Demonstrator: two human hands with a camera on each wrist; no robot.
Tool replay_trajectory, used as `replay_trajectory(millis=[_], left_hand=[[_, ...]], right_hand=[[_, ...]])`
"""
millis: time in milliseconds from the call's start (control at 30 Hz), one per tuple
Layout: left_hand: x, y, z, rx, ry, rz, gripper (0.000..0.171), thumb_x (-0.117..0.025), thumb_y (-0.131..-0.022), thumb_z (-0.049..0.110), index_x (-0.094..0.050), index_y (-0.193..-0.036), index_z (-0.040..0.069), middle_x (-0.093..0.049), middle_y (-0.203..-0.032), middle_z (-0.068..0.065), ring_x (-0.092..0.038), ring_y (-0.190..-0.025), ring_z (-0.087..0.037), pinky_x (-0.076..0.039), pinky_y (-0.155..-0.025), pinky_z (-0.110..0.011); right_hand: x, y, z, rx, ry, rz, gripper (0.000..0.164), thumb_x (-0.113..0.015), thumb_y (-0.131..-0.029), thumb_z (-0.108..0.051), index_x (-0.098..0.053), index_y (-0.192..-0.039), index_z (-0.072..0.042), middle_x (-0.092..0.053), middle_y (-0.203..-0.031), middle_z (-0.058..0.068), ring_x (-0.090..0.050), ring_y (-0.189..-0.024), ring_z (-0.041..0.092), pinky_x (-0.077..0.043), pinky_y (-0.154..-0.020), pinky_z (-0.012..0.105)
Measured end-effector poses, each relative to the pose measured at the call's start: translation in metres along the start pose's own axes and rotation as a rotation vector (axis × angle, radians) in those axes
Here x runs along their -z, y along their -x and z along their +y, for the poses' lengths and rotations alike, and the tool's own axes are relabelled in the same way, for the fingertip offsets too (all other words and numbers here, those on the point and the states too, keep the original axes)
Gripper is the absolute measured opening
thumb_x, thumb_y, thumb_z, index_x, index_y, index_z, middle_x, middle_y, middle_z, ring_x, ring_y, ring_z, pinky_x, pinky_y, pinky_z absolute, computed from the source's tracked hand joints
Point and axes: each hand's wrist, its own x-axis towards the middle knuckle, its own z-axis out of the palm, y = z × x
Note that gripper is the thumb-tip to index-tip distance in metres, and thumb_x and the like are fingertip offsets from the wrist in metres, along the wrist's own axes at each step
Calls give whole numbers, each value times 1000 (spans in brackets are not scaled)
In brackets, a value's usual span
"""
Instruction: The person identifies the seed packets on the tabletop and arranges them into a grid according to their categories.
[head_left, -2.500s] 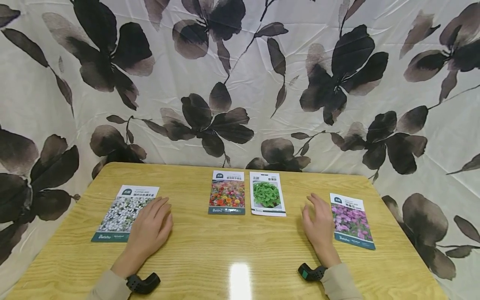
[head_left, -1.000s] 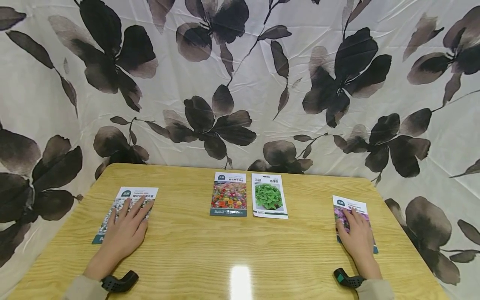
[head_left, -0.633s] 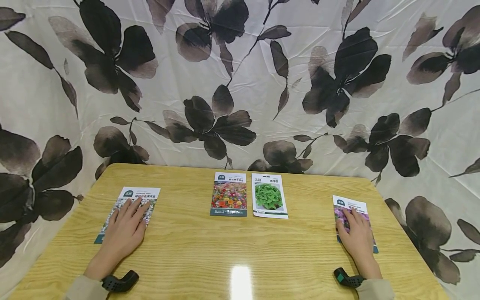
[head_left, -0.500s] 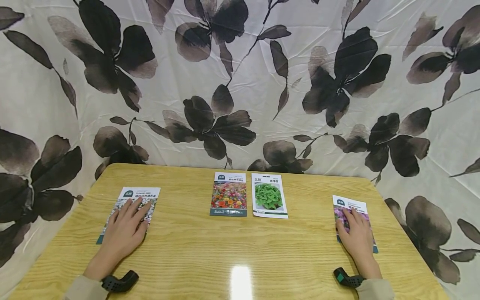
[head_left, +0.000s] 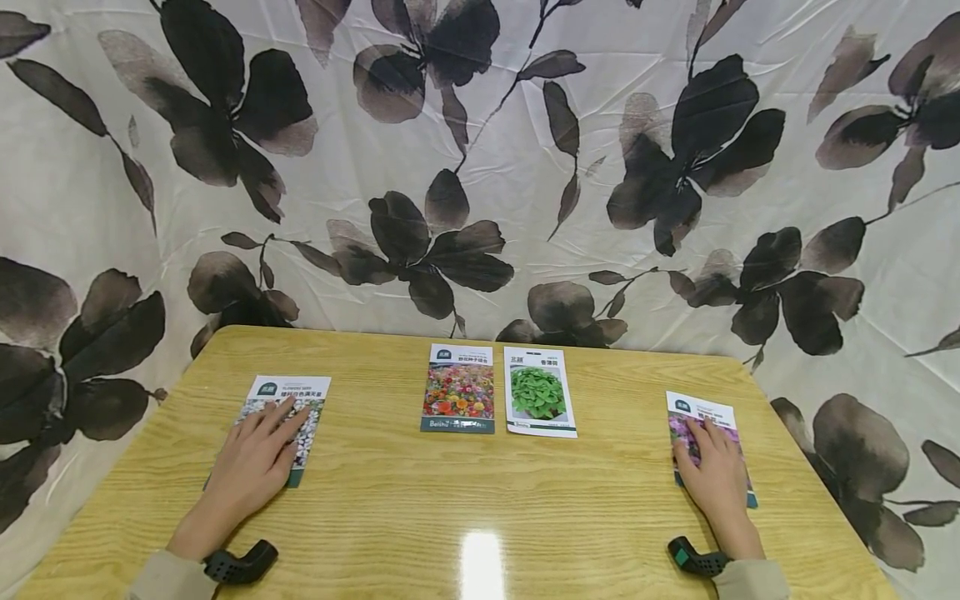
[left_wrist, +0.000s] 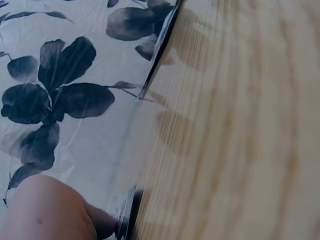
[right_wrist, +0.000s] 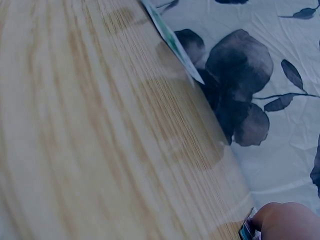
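Observation:
In the head view my left hand [head_left: 251, 467] lies palm down, fingers spread, over a white-flower seed packet [head_left: 300, 385] at the left, hiding much of its lower part. The packet's thin edge shows beside my thumb [left_wrist: 47, 212] in the left wrist view. On the right, my right hand [head_left: 716, 479] rests with extended fingers on a pink-flower seed packet [head_left: 699, 407], covering its lower middle. Between the hands, a mixed-flower seed packet [head_left: 457, 392] and a green-leaf seed packet [head_left: 537, 392] lie side by side, a narrow gap between them.
All four packets lie on a light wooden table [head_left: 480, 483]. A white cloth [head_left: 555, 167] with dark flowers hangs behind its far edge. Black bands with curved black devices [head_left: 242, 564] sit on both wrists.
Both hands have moved outward from the packets' inner sides onto the packets. Since then, the white-flower packet has slid slightly right under my left hand; the right hand stays still.

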Motion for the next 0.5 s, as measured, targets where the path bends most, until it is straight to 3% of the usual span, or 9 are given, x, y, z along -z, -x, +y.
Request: replay_trajectory(millis=[267, 500], left_hand=[[0, -2, 2, -33, -19, -6, 50, -70, -89, 28, -63, -135, 10, -52, -138, -20, -47, -106, -40, -36, -87, -62], [1, -3, 3, -30, 23, -47, 58, -72, -88, 46, -64, -136, 16, -55, -133, -15, -44, -118, -41, -35, -89, -65]], right_hand=[[-1, -1, 1, -4, -4, 9, 49, -56, -96, -25, -54, -135, 5, -40, -143, 35, -35, -129, 55, -27, -97, 73], [-3, 0, 2, -3, -15, 19, 49, -56, -96, -24, -54, -135, 5, -41, -143, 35, -35, -129, 55, -27, -97, 73]])
